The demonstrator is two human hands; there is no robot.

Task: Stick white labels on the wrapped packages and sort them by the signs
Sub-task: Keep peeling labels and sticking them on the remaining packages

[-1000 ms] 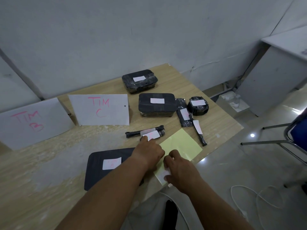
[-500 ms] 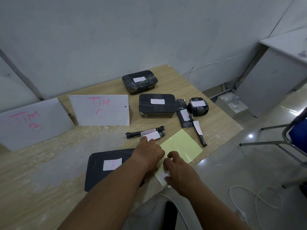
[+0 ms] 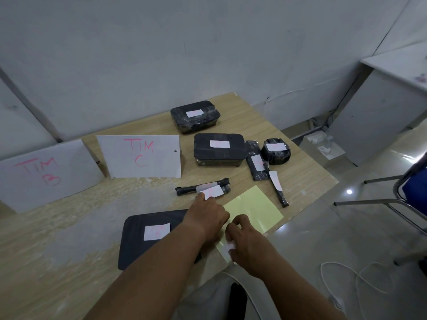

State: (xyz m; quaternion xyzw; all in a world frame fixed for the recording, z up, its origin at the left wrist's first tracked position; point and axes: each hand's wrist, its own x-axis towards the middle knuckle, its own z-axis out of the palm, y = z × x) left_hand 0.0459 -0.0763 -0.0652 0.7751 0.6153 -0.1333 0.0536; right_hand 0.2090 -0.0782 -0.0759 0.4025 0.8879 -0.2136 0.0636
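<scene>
Labelling nearly complete, sorting barely begun — a judgement from the layout alone. Seven black wrapped packages on the table (image 3: 305, 172), each already bearing a white sticker. Far box (image 3: 184, 125), near box (image 3: 219, 155), slim pack (image 3: 253, 172), round pack (image 3: 277, 158) and thin rod (image 3: 282, 199) clustered toward the far right corner. Flat package (image 3: 138, 245) at the near edge. Rod-shaped package (image 3: 186, 191) mid-table, just in front of the "TIM C" sign (image 3: 115, 158). "TIM B" sign (image 3: 76, 162) propped at the left edge, nothing visibly set before it.

Left hand (image 3: 208, 218): fingertips pressed on the rod label (image 3: 213, 191), nothing gripped as far as visible. Right hand (image 3: 250, 241): fingers curled, apparently pinching a white label (image 3: 230, 247) at the near end of the yellow backing sheet (image 3: 256, 206), close to the near right edge.

Writing on the stickers too faint to read, hence no telling each package's proper sign. Remaining, by estimate: placement of the pinched label — target unclear, every visible package being stickered — and distribution of the cluster to the signs.
</scene>
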